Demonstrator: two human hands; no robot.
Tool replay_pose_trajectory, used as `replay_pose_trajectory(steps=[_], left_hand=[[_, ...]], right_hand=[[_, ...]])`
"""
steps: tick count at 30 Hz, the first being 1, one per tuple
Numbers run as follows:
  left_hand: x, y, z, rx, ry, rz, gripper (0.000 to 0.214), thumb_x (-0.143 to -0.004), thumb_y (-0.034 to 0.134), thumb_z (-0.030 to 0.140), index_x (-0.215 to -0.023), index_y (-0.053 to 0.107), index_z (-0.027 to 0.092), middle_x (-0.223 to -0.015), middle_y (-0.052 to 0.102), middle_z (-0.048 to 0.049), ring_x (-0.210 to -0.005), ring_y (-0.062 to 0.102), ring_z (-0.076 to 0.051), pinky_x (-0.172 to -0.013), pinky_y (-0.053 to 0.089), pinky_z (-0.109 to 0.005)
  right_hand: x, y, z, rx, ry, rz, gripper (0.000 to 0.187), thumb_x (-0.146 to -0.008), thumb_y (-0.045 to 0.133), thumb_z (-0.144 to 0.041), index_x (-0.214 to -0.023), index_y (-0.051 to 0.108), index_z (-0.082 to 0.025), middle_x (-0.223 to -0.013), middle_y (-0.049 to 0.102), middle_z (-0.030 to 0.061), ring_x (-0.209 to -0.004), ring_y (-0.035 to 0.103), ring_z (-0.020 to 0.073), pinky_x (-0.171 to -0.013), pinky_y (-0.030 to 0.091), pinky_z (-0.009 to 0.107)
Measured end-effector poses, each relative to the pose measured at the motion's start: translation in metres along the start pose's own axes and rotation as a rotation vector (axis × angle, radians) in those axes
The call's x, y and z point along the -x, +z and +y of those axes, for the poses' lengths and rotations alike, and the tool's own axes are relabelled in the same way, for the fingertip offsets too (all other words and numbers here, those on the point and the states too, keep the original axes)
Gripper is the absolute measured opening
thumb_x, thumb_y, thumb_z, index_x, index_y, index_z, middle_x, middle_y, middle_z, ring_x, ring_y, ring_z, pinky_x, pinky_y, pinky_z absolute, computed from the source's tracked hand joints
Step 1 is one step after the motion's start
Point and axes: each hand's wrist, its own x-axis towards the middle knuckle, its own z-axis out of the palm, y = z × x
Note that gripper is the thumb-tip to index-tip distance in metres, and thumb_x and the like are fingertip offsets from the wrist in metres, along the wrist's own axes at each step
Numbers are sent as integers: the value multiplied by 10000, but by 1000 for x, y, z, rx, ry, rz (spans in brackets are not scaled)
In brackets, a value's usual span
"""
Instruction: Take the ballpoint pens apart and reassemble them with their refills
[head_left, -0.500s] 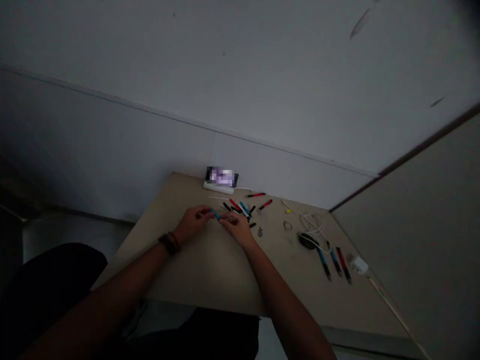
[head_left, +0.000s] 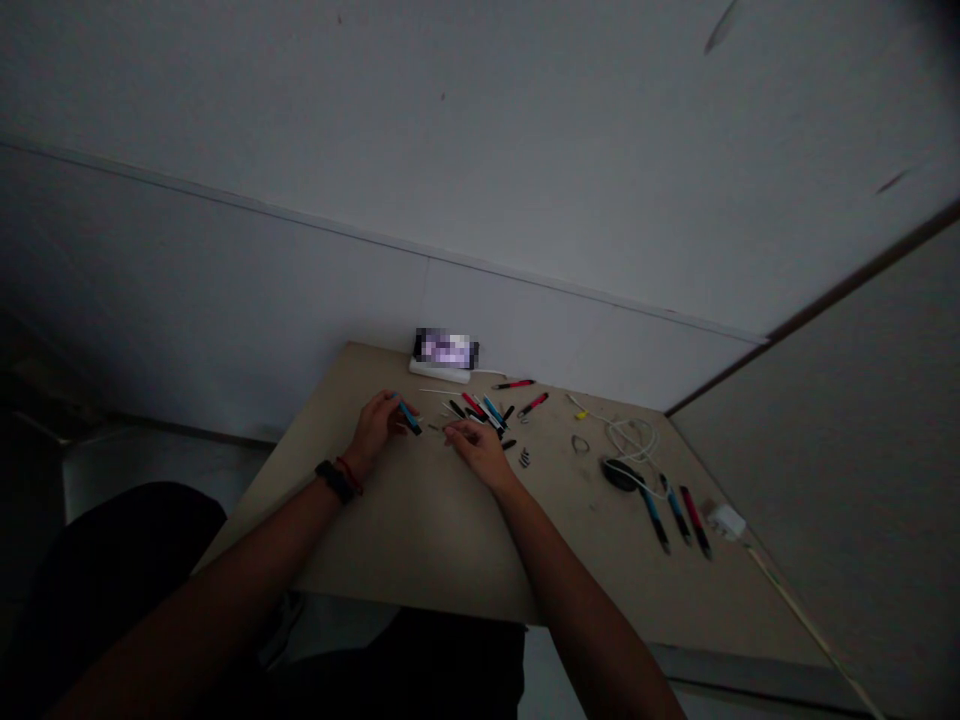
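Note:
My left hand point(head_left: 379, 428) is closed on a blue and black pen barrel point(head_left: 407, 413), which slants with its black end down to the right. Across a small gap, my right hand point(head_left: 474, 447) has thumb and fingers pinched together; a small thin piece point(head_left: 433, 428) shows just left of its fingertips, and I cannot tell whether it is held. Behind the right hand lies a pile of loose pen parts, among them a red barrel point(head_left: 472, 405) and a blue barrel point(head_left: 493, 409). Several small dark pieces point(head_left: 524, 457) sit right of that hand.
A phone point(head_left: 446, 349) leans on a white block point(head_left: 439, 372) by the wall. Two red pens lie near the pile, one being this pen point(head_left: 533, 405). On the right are a coiled white cable point(head_left: 632, 440), a black round object point(head_left: 620, 474), several pens point(head_left: 695, 522) and a white plug point(head_left: 726, 521).
My hands have moved apart; before, both were at the blue barrel. The left hand now has it alone, tilted with its black end showing, while the right hand has drawn off it.

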Motion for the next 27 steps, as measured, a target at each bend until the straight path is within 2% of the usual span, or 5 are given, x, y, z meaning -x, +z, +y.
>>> replay_pose_trajectory(steps=[9,13,20,23,27], left_hand=[[4,3,2,80,-49,37,364,-928,504,554,-1067,450,222,-702,598,47,-548,701,-163,-418,470,-204],[2,2,-1,-32,27,79,371,-933,518,547,-1098,479,217,-706,569,53,-454,596,-98,-356,364,-162],[7,5,1,-223,220,28,288,-946,549,467,-1038,555,193,-709,616,9,-594,574,-107,-515,437,-189],[12,7,4,-235,201,-44,308,-978,484,482,-1036,546,186,-641,589,26,-524,530,-104,-508,424,-207],[15,9,6,-258,198,-59,325,-981,473,497,-1016,537,180,-631,587,30,-483,484,-96,-480,383,-210]], right_hand=[[-4,-15,3,53,9,218,350,-854,630,-538,-807,706,-200,-623,671,21,-541,541,165,-536,402,277],[-6,-31,-1,-51,-9,415,447,-799,656,-613,-804,694,-168,-566,621,-7,-499,499,132,-490,361,246],[-8,-64,-10,-241,-32,746,467,-719,713,-600,-835,673,-149,-551,548,-44,-463,434,89,-445,299,217],[-9,-67,-5,-170,0,686,458,-736,689,-598,-834,682,-150,-561,566,-33,-467,444,100,-453,313,225],[-9,-58,5,162,15,402,384,-760,677,-536,-759,705,-153,-598,644,23,-537,539,149,-517,381,255]])
